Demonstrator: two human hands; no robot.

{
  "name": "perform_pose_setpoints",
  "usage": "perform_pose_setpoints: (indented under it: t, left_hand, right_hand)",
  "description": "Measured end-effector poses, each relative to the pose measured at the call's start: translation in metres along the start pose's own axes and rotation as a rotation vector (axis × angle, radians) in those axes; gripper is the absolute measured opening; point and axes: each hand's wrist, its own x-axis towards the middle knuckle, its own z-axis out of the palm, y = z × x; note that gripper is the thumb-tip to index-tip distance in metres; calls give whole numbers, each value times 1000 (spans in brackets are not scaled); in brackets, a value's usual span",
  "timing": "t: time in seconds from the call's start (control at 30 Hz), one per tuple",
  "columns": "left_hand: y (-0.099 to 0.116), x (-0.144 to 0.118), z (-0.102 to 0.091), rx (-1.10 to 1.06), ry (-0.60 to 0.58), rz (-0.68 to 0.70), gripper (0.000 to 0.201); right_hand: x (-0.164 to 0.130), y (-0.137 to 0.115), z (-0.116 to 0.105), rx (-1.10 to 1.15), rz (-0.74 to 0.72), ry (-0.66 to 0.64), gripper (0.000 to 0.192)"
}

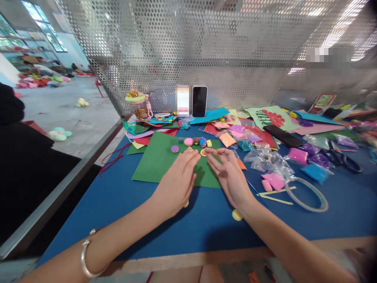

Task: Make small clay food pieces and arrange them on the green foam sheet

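My left hand (178, 181) and my right hand (228, 175) hover over a green felt sheet (153, 161) on the blue table (123, 212), fingertips nearly meeting near a small orange clay disc (203, 152). Both hands have fingers spread and hold nothing that I can see. A row of small clay figures (191, 141) lies on the sheet just beyond the fingertips. A yellow clay lump (236, 215) rests on the table under my right wrist. A silver bangle (86, 259) circles my left forearm.
Bags of coloured clay (275, 161), a clear tape ring (310, 194) and stacked felt sheets (265, 118) crowd the right and back. Two phones (199, 101) lean on the perforated metal screen (206, 47). A toy keychain (136, 100) stands at back left. The table's left edge borders a drop to the floor.
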Motion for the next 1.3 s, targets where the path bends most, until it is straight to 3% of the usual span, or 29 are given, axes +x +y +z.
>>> perform_pose_setpoints:
  t: [0.1,0.23,0.6,0.9,1.0,1.13,1.23,1.3]
  left_hand:
    - [0,3,22,38,-107,50,44]
    - [2,2,37,51,-229,97,46]
    - [1,-6,38,55,-368,197,63]
    - [1,-5,35,-118,-441,195,70]
    - [-1,-4,30,-284,-375,128,63]
    - [-10,2,18,-500,-43,-157,47]
    - [-15,10,13,-417,63,-206,34]
    - [-14,12,17,-291,19,-143,29]
  right_hand:
    - [4,-2,-1,93,-34,127,20]
    - [3,-1,1,132,-17,135,19]
    - [1,-2,3,133,31,113,18]
    - [5,-1,1,134,3,129,16]
    - [8,-3,-1,135,-24,147,17]
    - [13,-7,-6,167,-40,206,15]
    - [15,-8,-8,188,-57,231,12]
    - [15,-8,-9,192,-71,219,12]
